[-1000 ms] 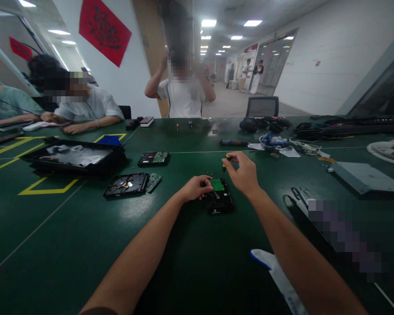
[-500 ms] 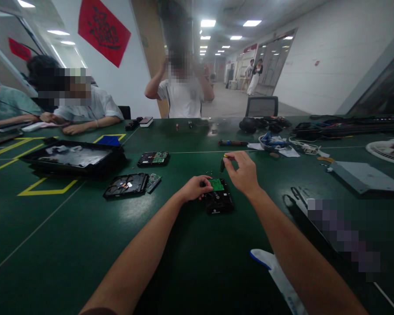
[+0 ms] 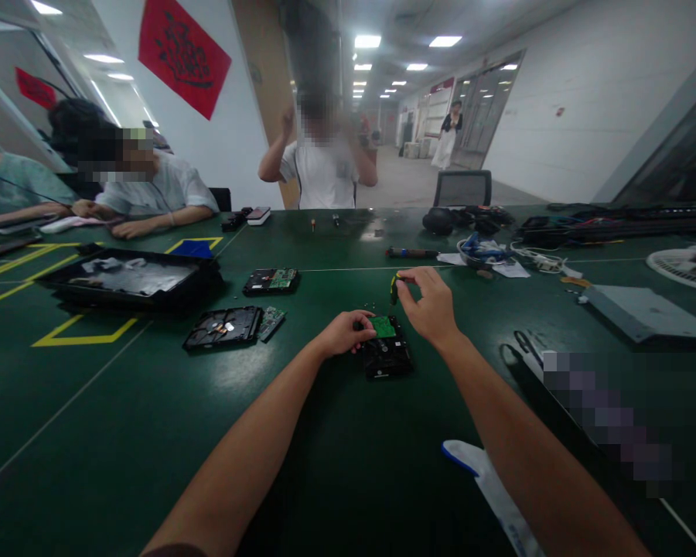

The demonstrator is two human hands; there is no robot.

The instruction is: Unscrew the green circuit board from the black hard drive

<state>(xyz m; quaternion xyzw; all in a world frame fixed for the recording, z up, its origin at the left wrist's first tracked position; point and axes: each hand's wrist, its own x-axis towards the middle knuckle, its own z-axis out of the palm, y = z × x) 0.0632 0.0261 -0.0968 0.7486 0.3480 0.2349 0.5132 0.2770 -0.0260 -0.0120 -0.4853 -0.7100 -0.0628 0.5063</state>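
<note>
A black hard drive [image 3: 387,356] with a small green circuit board [image 3: 383,326] on top lies on the green table [image 3: 121,433] in front of me. My left hand [image 3: 345,333] grips the drive's left edge, fingers curled round it. My right hand [image 3: 432,305] pinches the handle of a small black and yellow screwdriver [image 3: 394,288], held upright with its tip down at the board's far edge.
Another opened drive [image 3: 223,326] with a loose board [image 3: 272,319] and a third drive [image 3: 271,280] lie to the left, near a black tray [image 3: 131,278]. A white glove [image 3: 487,487] lies under my right forearm. Cables and tools [image 3: 481,249] lie beyond. People sit and stand at the far side.
My right hand has turned the screwdriver slightly at the board; the handle sits a little lower. The standing person opposite has moved their arms. My left hand has stayed put.
</note>
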